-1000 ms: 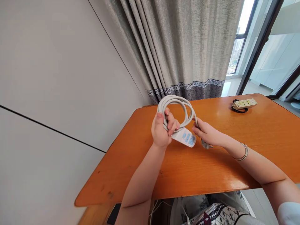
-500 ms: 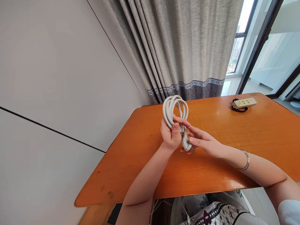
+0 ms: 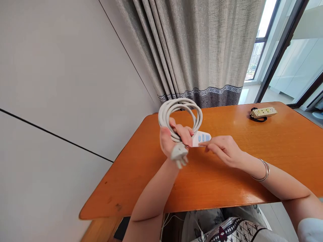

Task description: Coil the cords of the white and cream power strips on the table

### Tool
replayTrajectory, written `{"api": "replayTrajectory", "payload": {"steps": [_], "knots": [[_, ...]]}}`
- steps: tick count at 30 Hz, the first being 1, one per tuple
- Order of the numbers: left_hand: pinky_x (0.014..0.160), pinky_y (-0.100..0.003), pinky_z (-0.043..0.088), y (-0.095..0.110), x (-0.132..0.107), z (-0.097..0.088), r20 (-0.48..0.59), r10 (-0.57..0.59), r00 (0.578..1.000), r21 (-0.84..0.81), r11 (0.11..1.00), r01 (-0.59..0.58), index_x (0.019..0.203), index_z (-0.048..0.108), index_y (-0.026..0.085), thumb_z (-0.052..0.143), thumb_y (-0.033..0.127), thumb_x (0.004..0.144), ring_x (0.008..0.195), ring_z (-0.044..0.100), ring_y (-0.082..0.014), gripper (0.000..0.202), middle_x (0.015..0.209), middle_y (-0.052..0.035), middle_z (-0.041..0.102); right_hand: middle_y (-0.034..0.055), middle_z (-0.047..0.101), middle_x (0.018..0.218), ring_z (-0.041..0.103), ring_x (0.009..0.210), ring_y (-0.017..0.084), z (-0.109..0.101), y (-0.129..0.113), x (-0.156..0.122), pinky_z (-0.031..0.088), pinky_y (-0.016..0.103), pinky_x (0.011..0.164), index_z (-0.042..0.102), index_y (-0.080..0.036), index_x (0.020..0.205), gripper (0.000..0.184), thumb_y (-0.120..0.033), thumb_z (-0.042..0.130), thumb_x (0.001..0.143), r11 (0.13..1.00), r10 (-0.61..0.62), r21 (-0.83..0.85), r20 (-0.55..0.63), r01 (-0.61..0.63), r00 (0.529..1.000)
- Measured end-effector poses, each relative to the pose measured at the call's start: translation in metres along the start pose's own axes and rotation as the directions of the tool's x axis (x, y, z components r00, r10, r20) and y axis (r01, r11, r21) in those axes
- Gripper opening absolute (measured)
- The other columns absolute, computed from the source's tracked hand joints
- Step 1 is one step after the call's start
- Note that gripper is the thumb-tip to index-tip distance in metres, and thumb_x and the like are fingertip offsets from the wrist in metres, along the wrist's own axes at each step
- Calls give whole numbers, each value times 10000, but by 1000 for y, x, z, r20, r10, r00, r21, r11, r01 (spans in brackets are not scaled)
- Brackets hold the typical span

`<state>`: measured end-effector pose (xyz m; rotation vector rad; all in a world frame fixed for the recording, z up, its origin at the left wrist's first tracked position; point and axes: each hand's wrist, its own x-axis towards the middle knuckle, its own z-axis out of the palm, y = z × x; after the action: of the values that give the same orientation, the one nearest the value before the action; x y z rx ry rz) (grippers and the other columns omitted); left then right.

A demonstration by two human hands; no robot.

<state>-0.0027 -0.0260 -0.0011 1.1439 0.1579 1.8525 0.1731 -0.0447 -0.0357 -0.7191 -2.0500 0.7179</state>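
My left hand (image 3: 171, 141) is closed round a coil of thick white cable (image 3: 176, 112), held above the orange wooden table (image 3: 227, 174). The cable's white plug (image 3: 179, 155) hangs down below that hand. A white power strip (image 3: 202, 137) with blue sockets sticks out to the right of the left hand. My right hand (image 3: 224, 149) touches the strip's lower edge with its fingertips, fingers partly curled. A silver bangle sits on the right wrist.
A second, yellowish power strip (image 3: 263, 112) with a black cord lies at the table's far right. A grey curtain (image 3: 196, 50) hangs behind the table, a white wall stands at the left, and patterned fabric (image 3: 227, 230) shows below the near edge.
The left hand has turned the coil so its loops face me again. The plug has left my right hand and now dangles below the left. The power strip shows once more.
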Motion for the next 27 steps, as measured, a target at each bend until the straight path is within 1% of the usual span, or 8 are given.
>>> {"api": "replayTrajectory", "payload": {"steps": [4,7,10,14,18,20,24,27], "knots": [[507,-191,446,13,20,-1,-245,-205,948,-119,976,181,774,471,218,464,551,980,272,275,-56,392,364,125,294,92,709,991,650,927,192,-7,24,12,516,342,838,674,-187,1204,420,-471,437,1006,996,73,-28,-196,-80,978],[504,-187,436,14,26,-3,-309,-217,926,-126,974,186,757,476,218,461,544,984,288,243,-57,398,379,122,241,115,649,1243,612,1110,215,-2,35,17,511,365,926,572,-185,1314,535,-536,598,911,947,239,217,5,-235,971],[506,-191,444,11,28,-5,-330,-233,915,-130,971,201,749,495,215,489,554,968,301,243,-54,404,394,119,243,98,665,1154,627,994,197,4,36,16,529,338,858,576,-156,1229,590,-544,719,809,856,310,356,225,-374,924],[528,-195,476,7,32,-10,-351,-241,905,-124,970,210,760,508,219,553,611,910,317,275,-52,422,407,118,294,57,671,1012,613,858,173,9,30,13,517,306,757,584,-167,1141,518,-503,752,783,892,318,296,124,-341,940],[551,-214,498,3,36,-19,-340,-219,915,-61,975,211,757,509,216,514,664,901,307,314,-61,471,388,114,338,73,668,1010,621,848,198,10,25,8,508,315,724,588,-181,1125,472,-455,758,780,986,140,-88,-52,-144,989],[542,-224,492,-1,38,-25,-326,-185,927,-5,981,194,726,494,212,471,681,911,287,327,-68,505,365,109,340,95,657,1022,619,866,213,9,21,5,506,324,724,595,-183,1151,398,-382,707,825,941,-45,-339,-74,18,996],[545,-223,492,-11,41,-34,-322,-231,918,23,967,252,709,480,205,445,680,922,280,343,-67,522,362,110,341,98,650,1013,604,850,214,-4,6,2,495,333,718,601,-213,1244,376,-235,620,868,761,-356,-594,-42,263,934],[583,-231,518,-17,41,-33,-291,-386,875,-11,916,400,719,487,202,473,669,919,313,359,-64,508,396,115,335,74,671,1021,610,844,205,-21,-7,4,485,345,727,584,-264,1297,437,-192,632,869,752,-484,-558,-106,351,869]]}}
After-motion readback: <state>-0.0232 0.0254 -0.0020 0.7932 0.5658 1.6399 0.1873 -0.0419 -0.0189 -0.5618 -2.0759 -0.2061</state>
